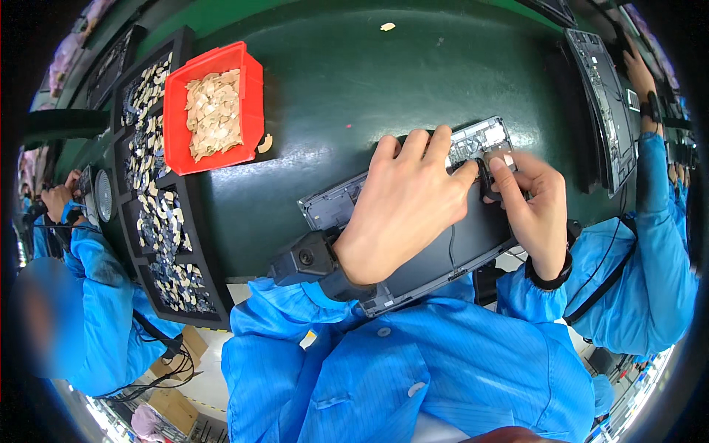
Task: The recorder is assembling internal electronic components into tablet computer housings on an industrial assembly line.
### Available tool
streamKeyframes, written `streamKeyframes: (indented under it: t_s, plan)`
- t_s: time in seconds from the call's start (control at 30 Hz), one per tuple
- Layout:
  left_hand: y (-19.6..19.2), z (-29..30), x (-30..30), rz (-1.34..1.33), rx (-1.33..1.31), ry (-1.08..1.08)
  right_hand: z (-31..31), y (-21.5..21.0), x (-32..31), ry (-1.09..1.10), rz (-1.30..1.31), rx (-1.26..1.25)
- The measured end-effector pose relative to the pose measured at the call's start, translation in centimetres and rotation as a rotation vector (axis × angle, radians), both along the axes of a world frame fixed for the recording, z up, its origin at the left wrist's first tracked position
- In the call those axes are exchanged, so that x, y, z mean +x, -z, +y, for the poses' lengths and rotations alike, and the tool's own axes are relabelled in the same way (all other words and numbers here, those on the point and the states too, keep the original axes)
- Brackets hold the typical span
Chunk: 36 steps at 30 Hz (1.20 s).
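Two bare hands work on a long dark grey device chassis (443,244) lying slantwise on the green table (354,81) at its near edge. Its upper strip is open, showing pale grey inner parts. Spread flat, the left hand (402,203) presses on the dark panel. With thumb and forefinger the right hand (535,210) pinches a small black part at the chassis's far end. Well off to the left stands a red bin (251,88) of pale flakes, beside black trays (159,221) of small pieces.
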<state>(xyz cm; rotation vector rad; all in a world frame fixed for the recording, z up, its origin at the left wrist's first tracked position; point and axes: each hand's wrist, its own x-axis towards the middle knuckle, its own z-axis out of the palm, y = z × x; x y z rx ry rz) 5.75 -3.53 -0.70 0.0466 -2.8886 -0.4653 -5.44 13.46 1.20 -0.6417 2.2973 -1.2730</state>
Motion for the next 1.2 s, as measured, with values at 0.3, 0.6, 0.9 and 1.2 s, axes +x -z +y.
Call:
streamKeyframes:
  t_s: [0.3, 0.6, 0.9, 1.2]
  plan:
    - [-1.4, 0.7, -1.1, 0.122, 0.120, 0.103, 2.7, -0.3, -1.6, 0.089, -0.014, -0.027]
    - [0.2, 2.3, -3.6, 0.165, 0.437, 0.280, 4.7, 3.1, -4.3, 0.200, -0.139, -0.346]
    - [0.0, 3.4, -4.4, 0.118, 0.326, 0.305, 5.8, 5.6, -4.5, 0.272, -0.087, -0.420]
    - [-0.5, 3.6, -5.1, 0.221, 0.264, 0.243, 5.8, 5.9, -4.6, 0.274, -0.072, -0.425]
